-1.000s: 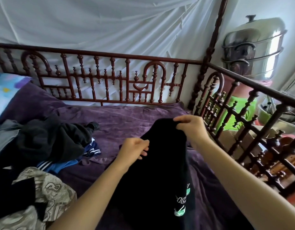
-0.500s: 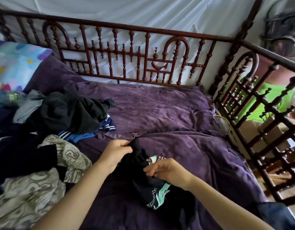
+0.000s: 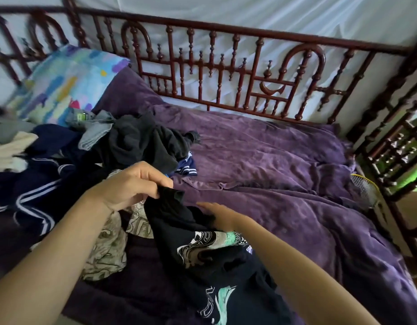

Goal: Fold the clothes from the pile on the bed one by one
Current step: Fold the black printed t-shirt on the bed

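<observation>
The left hand [image 3: 132, 184] pinches the top edge of a black printed shirt [image 3: 202, 249], fingers closed on the cloth. The right hand [image 3: 218, 213] lies flat and open on it at 3 o'clock. The clothes pile [image 3: 85, 156] sits at 10 o'clock on the purple bed [image 3: 285, 165].

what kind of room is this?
Most likely a bedroom in a home. A carved wooden bed frame surrounds a purple blanket, with a colourful pillow at one end and a pile of clothes for folding.
</observation>
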{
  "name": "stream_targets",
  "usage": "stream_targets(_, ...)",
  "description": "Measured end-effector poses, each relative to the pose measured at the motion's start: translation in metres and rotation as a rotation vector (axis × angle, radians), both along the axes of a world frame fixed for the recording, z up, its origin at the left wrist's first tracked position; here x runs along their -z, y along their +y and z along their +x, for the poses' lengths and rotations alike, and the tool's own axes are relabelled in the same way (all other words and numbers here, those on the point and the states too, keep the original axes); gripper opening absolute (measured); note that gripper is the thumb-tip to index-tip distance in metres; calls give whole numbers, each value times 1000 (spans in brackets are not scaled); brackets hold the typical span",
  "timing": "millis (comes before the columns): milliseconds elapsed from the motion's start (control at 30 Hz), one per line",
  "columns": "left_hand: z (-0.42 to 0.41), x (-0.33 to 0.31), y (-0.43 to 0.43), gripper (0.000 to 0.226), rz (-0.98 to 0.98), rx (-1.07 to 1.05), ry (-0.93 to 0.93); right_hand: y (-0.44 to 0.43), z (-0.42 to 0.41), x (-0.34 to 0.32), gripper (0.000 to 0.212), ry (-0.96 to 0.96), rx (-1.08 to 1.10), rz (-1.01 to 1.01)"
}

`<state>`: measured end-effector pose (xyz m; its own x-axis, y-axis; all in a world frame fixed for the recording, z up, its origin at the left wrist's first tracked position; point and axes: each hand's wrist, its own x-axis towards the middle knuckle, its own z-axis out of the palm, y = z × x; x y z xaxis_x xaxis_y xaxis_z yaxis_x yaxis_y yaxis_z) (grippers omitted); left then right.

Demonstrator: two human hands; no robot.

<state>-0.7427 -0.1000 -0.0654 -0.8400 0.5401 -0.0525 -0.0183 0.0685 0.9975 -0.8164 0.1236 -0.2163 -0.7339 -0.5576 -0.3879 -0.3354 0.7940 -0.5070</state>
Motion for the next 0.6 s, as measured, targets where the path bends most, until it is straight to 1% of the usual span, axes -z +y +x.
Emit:
stream_targets(67, 0, -4, -6, 33, 40, 27, 49, -9, -2, 13, 68, -20, -9, 29)
stream_targets(133, 1, -6, -12, 37, 52, 40, 75, -17, -1, 20, 63, -24, -18, 15)
stream_targets(233, 0, -4, -19, 19, 58, 3, 97, -30, 0, 25, 49, -34, 68, -107)
stream_targets(267, 0, -3, -21, 16, 55, -12, 107, -32, -2, 24, 49, -25, 117, -143)
stream_targets(300, -1, -2, -22, 16, 56, -9, 121, -34, -4, 22, 52, -9, 160, -162)
stream_targets(367, -2, -2, -24, 27, 67, 58, 152, -39, -9, 16, 59, 1, 187, -174)
stream_targets(400, -3, -3, -25, 30, 77, 107, 162, -43, -11, 11, 62, -9, 171, -193)
stream_targets(500, -3, -7, -28, 26, 136, 248, 156, -60, -10, -5, 65, -90, 122, -313)
stream_targets(567, -2, -8, -31, 37, 188, 327, 131, -72, -8, -15, 69, -169, 73, -364)
stream_targets(600, -2, -8, -33, 43, 213, 362, 114, -76, -8, -19, 72, -197, 21, -354)
